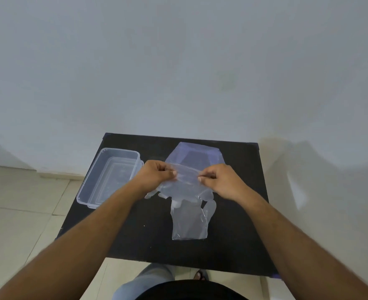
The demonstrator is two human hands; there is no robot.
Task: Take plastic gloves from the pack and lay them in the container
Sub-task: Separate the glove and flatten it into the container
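Both hands' fingers, left hand (157, 174) & right hand (219, 180), pinch a clear glove (187, 182); pack (193, 154) behind, empty container (109, 176) left on black surface (135, 234).

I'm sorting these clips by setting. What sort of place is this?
Probably a plain room in a home, set up for the recording: a bare pale wall, a light tiled floor, and a small black table holding only a clear plastic container and thin plastic gloves.

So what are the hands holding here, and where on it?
Both hands, left and right, pinch the top edge of a thin clear plastic glove.
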